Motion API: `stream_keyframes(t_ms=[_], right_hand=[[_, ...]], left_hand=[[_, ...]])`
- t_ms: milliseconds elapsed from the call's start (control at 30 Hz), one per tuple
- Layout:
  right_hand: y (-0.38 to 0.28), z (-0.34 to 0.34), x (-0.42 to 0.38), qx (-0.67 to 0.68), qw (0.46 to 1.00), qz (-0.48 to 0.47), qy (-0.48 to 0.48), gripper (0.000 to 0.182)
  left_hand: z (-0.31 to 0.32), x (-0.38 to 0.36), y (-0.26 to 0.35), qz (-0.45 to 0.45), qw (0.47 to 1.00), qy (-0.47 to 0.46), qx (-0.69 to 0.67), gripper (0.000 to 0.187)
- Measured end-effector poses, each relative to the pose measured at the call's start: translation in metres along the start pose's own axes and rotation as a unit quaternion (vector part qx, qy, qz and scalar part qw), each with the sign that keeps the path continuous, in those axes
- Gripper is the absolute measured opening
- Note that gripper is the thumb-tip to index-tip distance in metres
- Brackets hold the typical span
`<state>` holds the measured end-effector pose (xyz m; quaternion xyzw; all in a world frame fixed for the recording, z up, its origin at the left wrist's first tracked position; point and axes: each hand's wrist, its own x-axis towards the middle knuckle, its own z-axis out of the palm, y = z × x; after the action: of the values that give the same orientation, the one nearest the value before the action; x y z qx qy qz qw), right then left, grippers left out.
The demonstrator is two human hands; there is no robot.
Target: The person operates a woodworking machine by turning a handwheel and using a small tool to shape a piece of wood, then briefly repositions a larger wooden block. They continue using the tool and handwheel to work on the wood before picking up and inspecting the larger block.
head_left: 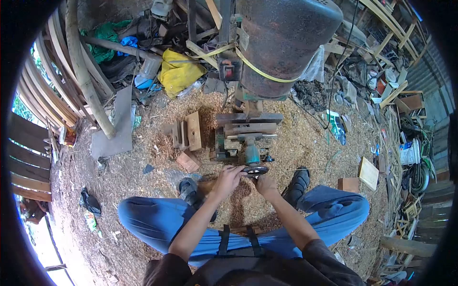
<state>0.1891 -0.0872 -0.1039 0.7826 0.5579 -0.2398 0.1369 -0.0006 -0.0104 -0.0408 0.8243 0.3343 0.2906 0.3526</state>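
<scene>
A round black handwheel (pixel 256 170) sits at the near end of a teal metal part (pixel 252 153), which joins a dark, worn vise-like clamp (pixel 250 128) on the ground. My left hand (pixel 229 178) reaches in from the left, its fingers closed at the wheel's left edge. From below right, my right hand (pixel 265 185) is curled at the underside of the wheel; its fingertips are partly hidden. Between the clamp's metal bars no workpiece can be made out clearly.
A large rusty cylindrical housing (pixel 286 43) with a yellow strap (pixel 267 71) looms over the clamp. Wood blocks (pixel 193 131) lie left of it, and another block (pixel 188 162) is near my left foot. Wood shavings cover the ground. A yellow sack (pixel 179 72) lies at the back left.
</scene>
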Motion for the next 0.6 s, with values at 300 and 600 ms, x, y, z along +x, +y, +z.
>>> stream_keyframes(t_ms=[300,600], right_hand=[[0.038,0.01,0.01,0.048,0.992,-0.102,0.05,0.06],[0.067,0.055,0.037,0.184,0.974,-0.131,-0.007,0.071]], left_hand=[[0.004,0.0,-0.004,-0.032,0.999,-0.008,-0.035,0.032],[0.017,0.007,-0.003,0.024,0.999,-0.022,0.011,0.038]])
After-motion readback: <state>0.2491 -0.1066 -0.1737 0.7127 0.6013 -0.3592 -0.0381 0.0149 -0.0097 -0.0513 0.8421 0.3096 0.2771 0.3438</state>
